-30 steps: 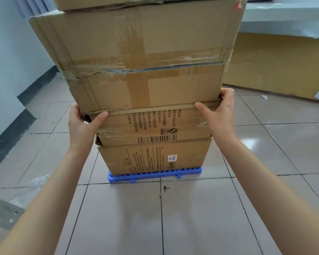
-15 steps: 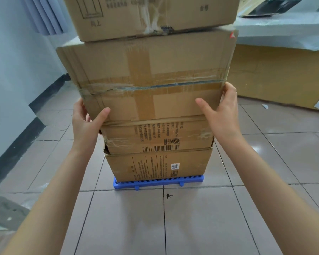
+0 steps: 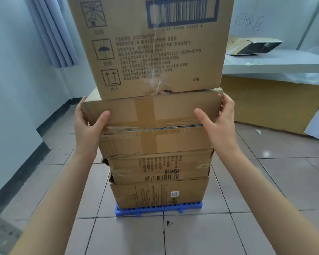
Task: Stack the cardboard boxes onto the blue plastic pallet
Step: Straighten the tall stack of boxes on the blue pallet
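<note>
A blue plastic pallet (image 3: 158,211) lies on the tiled floor with a stack of cardboard boxes on it. The bottom box (image 3: 151,195) carries a small label, and a printed box (image 3: 158,169) rests on it. Above that sits a wider, crumpled taped box (image 3: 155,126), topped by a tall box (image 3: 155,52) with a barcode. My left hand (image 3: 87,126) presses the taped box's left side, thumb on the front. My right hand (image 3: 221,124) grips its right side near the top corner.
A long low cardboard slab (image 3: 271,103) under a white sheet (image 3: 284,61) stands at the right, with an opened carton (image 3: 250,46) on top. The wall with dark skirting (image 3: 17,177) runs close on the left. A grey perforated panel (image 3: 0,234) lies at the lower left.
Both hands have slid up from the taped box's lower edge to its upper sides. The view has pulled back and tilted up, showing the tall top box.
</note>
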